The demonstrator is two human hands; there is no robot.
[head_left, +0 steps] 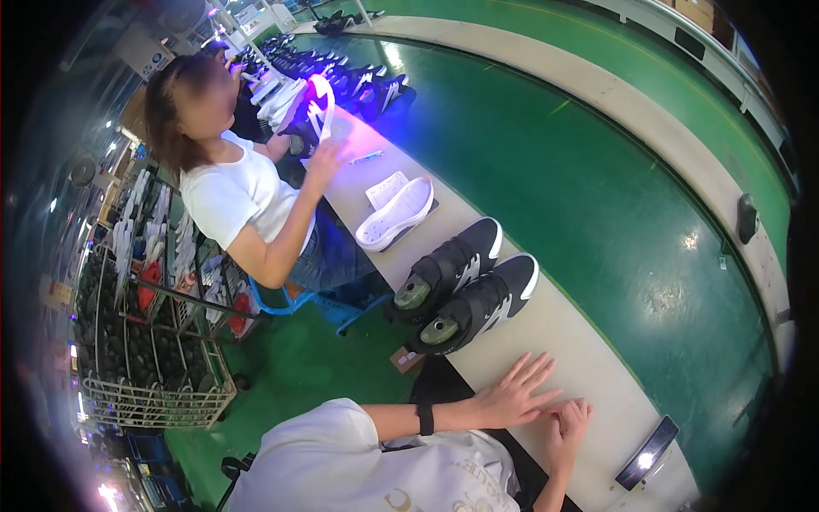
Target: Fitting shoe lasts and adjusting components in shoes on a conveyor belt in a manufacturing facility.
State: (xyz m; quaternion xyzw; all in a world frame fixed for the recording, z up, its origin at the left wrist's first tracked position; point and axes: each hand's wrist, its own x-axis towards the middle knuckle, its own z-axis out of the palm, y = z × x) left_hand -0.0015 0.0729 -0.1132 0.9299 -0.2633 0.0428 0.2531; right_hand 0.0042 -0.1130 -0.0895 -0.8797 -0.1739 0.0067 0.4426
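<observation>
Hands, left hand (512, 394) and right hand (570, 424), rested empty, fingers spread, touching on the workbench (563, 333) edge near two black sneakers (467, 294).

the two black shoes (467, 288) just beyond the left hand (512, 394) look like matt cloth with glossy white side stripes. farther along from them the white sole (395, 213) looks like smooth moulded plastic or rubber. they lie on a pale, smooth, matt bench (563, 341). beside the shoes the green floor (597, 171) shines glossy. the wire rack (153, 341) looks like metal.
</observation>
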